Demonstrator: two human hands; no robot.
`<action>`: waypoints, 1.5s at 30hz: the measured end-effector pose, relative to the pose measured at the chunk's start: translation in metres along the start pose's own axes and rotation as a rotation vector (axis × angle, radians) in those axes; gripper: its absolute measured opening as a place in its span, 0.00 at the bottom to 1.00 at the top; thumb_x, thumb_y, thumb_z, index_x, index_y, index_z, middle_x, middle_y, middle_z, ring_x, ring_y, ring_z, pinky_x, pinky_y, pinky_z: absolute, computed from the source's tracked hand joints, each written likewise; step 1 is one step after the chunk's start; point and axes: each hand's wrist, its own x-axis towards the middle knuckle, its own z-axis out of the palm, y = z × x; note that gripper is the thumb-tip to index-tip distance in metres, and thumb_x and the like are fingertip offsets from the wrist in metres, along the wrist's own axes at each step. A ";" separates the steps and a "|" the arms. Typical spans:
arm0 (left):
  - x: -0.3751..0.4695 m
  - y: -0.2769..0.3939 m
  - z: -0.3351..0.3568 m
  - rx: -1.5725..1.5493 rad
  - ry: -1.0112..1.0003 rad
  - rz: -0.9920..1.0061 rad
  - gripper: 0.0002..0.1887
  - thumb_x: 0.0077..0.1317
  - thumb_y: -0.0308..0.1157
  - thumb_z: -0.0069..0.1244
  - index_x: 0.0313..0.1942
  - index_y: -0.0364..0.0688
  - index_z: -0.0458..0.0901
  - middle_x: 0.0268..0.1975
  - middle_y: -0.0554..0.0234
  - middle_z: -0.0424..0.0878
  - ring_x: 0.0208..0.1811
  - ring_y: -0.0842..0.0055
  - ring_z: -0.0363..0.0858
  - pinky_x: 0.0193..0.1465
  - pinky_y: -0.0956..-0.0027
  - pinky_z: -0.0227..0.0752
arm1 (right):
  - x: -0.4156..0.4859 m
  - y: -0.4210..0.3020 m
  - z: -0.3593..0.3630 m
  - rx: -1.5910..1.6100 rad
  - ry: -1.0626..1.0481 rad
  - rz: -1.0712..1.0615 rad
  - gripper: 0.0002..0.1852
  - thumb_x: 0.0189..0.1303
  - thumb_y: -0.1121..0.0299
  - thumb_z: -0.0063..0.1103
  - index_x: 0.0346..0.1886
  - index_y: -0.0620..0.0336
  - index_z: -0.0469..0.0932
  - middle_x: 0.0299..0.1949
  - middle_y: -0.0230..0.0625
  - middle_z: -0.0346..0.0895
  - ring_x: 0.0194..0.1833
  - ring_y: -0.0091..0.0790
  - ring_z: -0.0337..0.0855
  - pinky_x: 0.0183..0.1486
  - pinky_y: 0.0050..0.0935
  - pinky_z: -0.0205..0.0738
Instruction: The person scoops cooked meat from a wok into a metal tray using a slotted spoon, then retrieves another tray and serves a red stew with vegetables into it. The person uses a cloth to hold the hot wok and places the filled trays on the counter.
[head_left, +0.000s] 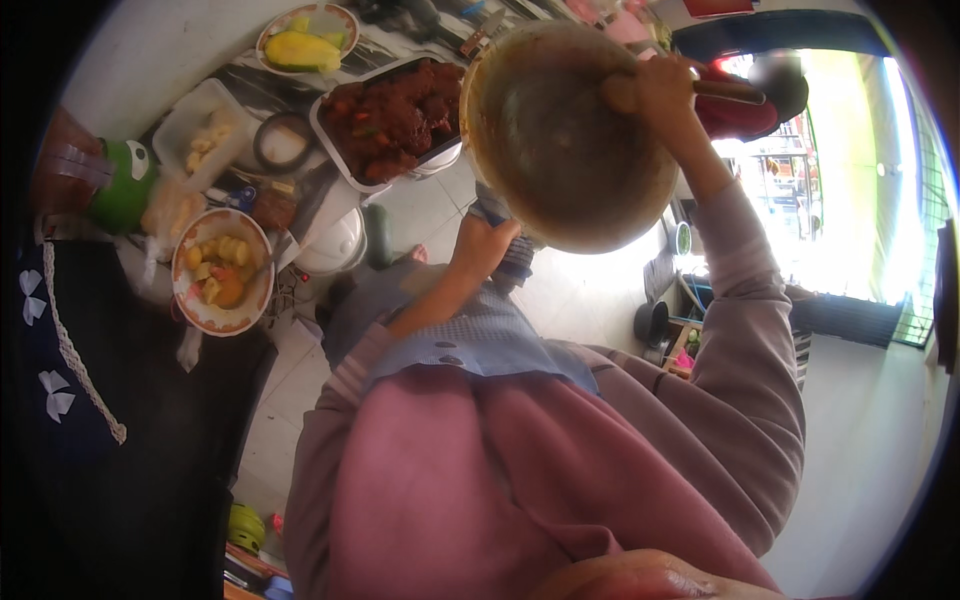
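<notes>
A large metal wok (562, 142) with a brown-stained rim is held up in front of me, its inside facing me. My left hand (484, 244) grips a striped cloth (517, 259) at the wok's lower left edge. At the wok's right side, my right hand (664, 86) is closed around a wooden-handled utensil (731, 92), whose rounded end lies over the wok's inside. Left of the wok, a white-rimmed rectangular tray (319, 124) holds food in dark red sauce. Whether my right hand also grips the wok, I cannot tell.
At the left stand a patterned bowl of cut food (180, 281), a plastic container (169, 142) and a green container (124, 180). A bowl with yellow fruit (262, 30) and a knife (484, 34) lie further back. Another person (780, 82) stands at the upper right.
</notes>
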 end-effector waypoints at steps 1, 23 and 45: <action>0.001 0.000 0.002 -0.031 0.002 0.038 0.10 0.54 0.27 0.51 0.36 0.32 0.77 0.30 0.62 0.80 0.30 0.78 0.77 0.34 0.71 0.71 | -0.003 -0.003 -0.002 -0.061 -0.013 0.158 0.08 0.52 0.68 0.54 0.21 0.54 0.82 0.20 0.41 0.80 0.27 0.41 0.84 0.31 0.43 0.77; 0.002 -0.006 0.012 -0.127 0.085 0.075 0.08 0.53 0.24 0.49 0.35 0.32 0.76 0.31 0.64 0.79 0.29 0.81 0.76 0.32 0.72 0.70 | -0.025 -0.017 0.002 0.219 -0.318 -0.280 0.07 0.43 0.67 0.62 0.23 0.59 0.83 0.23 0.44 0.81 0.29 0.43 0.85 0.33 0.41 0.79; 0.005 0.002 -0.005 -0.244 -0.077 0.027 0.09 0.55 0.24 0.47 0.37 0.35 0.76 0.33 0.62 0.78 0.32 0.78 0.76 0.35 0.73 0.71 | 0.015 -0.022 -0.030 0.208 0.213 -0.154 0.08 0.52 0.69 0.54 0.25 0.55 0.84 0.27 0.41 0.83 0.33 0.43 0.86 0.33 0.42 0.79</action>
